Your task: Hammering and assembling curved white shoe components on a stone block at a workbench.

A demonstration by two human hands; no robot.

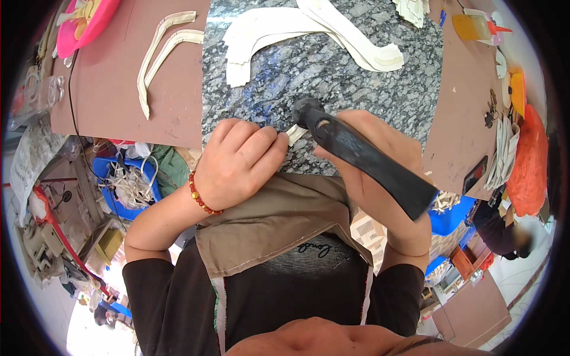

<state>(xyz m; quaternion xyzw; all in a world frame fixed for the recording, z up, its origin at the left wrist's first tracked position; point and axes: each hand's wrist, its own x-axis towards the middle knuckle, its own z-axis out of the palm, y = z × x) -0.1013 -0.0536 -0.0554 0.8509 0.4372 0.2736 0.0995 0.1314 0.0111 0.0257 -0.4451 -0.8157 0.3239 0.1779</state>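
Note:
My left hand (243,155), with a red bead bracelet on its wrist, rests at the near edge of a speckled granite slab (261,113). Its curled fingers hold down a small cream strip (295,134), mostly covered by the hand. A black hammer (371,163) is gripped in my right hand (374,133). The hammer's round head is over the slab, just beyond the strip's exposed end; whether it touches cannot be told. Farther up the slab lies a fanned stack of curved cream pieces (267,29).
Two curved cream strips (146,71) lie on the brown tabletop at left, near a pink basin (89,41). At right are a yellow glue bottle (468,27), keys (491,110), a phone (475,174) and a red bag (530,166). Blue bins (119,210) of scraps stand below. Another person (497,228) is at far right.

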